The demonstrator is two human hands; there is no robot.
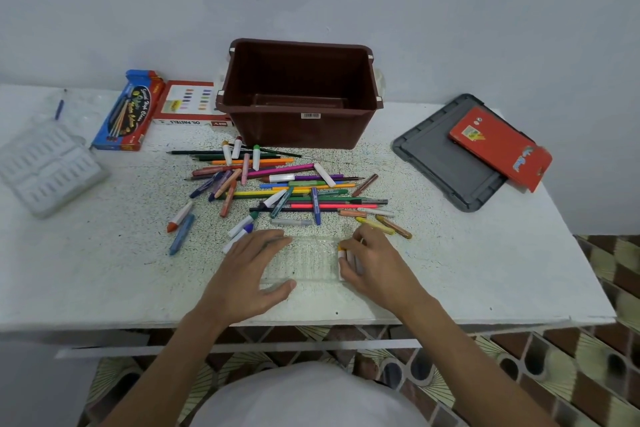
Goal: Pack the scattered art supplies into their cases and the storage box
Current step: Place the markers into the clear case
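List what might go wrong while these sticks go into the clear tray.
1. The clear tray lies near the front edge of the table. The left hand only rests on it, so a push from the right hand, which grips white-wrapped sticks, might slide it off.
2. Round sticks in the pile may roll if nudged.
3. The red case overhangs the grey lid near the table's right edge; a bump might tip it off.

Ends of clear tray (308, 260) and some crayons (342, 255) partly beneath hands (249, 267) (374, 263)
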